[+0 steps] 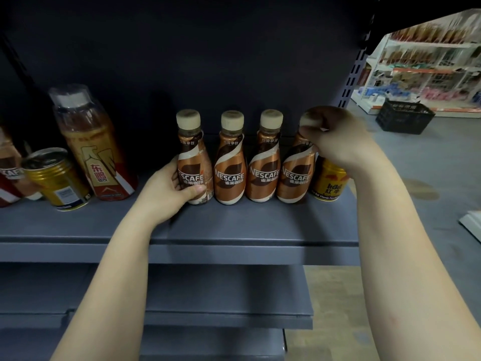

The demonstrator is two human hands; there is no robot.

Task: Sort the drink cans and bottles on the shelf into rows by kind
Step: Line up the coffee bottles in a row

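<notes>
Four brown coffee bottles stood side by side on the grey shelf (234, 225), close together and upright, all with their labels facing out. That row looked close to finished.

The left hand (169, 188) was wrapped around the lower body of the first coffee bottle (191, 162) at the left end, thumb across the front and fingers curled behind it. The right hand (335, 142) was curled over the neck and cap of the fourth coffee bottle (295, 175) at the right end, gripping it from above. The second coffee bottle (230, 162) and the third coffee bottle (264, 160) stood untouched between them. Both hands seemed to be squaring up the ends of the row.

The rest appeared unsorted. A yellow energy drink can (329, 182) stood just beside the fourth bottle on its right, partly hidden behind the right wrist. Well apart on the left stood a tall amber bottle (91, 147) with a clear cap, and near it a gold can (56, 178). At the far left edge another coffee bottle (9, 173), with a red label, was only partly in view, so its kind could not be told for certain.

As a judgement, one kind was grouped, while the two cans sat at opposite ends and remained to be brought together, and the tall bottle had no row of its own.
</notes>
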